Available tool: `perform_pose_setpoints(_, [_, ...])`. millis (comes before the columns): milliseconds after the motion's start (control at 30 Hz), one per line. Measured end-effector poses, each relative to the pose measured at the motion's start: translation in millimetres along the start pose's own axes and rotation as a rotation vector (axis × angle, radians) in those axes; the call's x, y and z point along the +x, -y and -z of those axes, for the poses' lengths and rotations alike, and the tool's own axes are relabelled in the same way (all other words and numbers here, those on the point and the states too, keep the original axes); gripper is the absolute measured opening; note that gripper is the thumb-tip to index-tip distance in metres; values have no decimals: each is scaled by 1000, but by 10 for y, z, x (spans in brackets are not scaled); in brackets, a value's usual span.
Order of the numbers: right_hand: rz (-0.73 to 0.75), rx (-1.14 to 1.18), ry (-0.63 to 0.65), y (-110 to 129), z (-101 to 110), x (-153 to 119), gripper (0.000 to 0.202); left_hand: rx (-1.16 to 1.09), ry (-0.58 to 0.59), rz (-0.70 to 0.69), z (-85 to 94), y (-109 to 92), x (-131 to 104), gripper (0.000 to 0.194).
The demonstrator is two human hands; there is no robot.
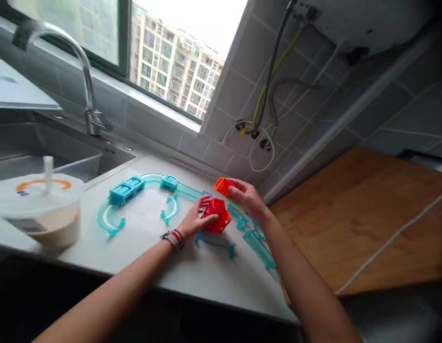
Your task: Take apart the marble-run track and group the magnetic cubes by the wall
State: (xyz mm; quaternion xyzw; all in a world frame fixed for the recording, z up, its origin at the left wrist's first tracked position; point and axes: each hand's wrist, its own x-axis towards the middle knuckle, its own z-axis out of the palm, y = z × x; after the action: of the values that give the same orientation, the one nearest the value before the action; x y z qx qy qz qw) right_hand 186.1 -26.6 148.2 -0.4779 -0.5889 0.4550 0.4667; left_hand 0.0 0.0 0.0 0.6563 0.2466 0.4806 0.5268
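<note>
Head view: angular openwork orange plastic piece (223, 186) pinched in right hand (245, 195), fingers nearly closed. Glossy red-orange block cluster (217, 220) held by left hand (195, 221), fingers half curled, thumb extended along it. Both located above smooth pale counter (142, 252). Curved and straight translucent teal track pieces (258, 248) spread around.

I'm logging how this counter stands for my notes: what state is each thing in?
Right hand: gripping an orange block.
Left hand: at the red and orange blocks.
Long turquoise track: joined, curving at its far left.
Small curved piece: loose.
Drink cup: covered, straw in, partly full.
Faucet: no water visible.
Window: can't tell whether open.
</note>
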Motion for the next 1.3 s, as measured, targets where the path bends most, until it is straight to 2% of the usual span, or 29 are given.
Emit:
perform_pose_setpoints(133, [-29, -21, -55, -146, 270, -173, 56, -80, 129, 52, -55, 61, -18, 65])
perform_pose_setpoints(333, [-13, -146, -61, -317, 540, -332, 63, -165, 137, 55, -61, -9, -5, 55])
perform_pose_setpoints(533, [-51, -283, 69, -456, 472, -432, 65, -176, 130, 74, -58, -54, 0, 56])
perform_pose_setpoints(800, [-38, -283, 38, -522, 433, -423, 65, -133, 127, 80, -65, -44, 8, 67])
perform_pose_setpoints(967, [1, -337, 61, -556, 470, -410, 63, -67, 130, 77, -68, -10, 13, 64])
perform_pose_setpoints(1200, [61, -356, 9, -617, 454, -459, 62, -52, 132, 52, -78, 4, 12, 61])
perform_pose_setpoints(1300, [71, -397, -106, -594, 462, -469, 64, -59, 135, 72, -78, -19, 12, 59])
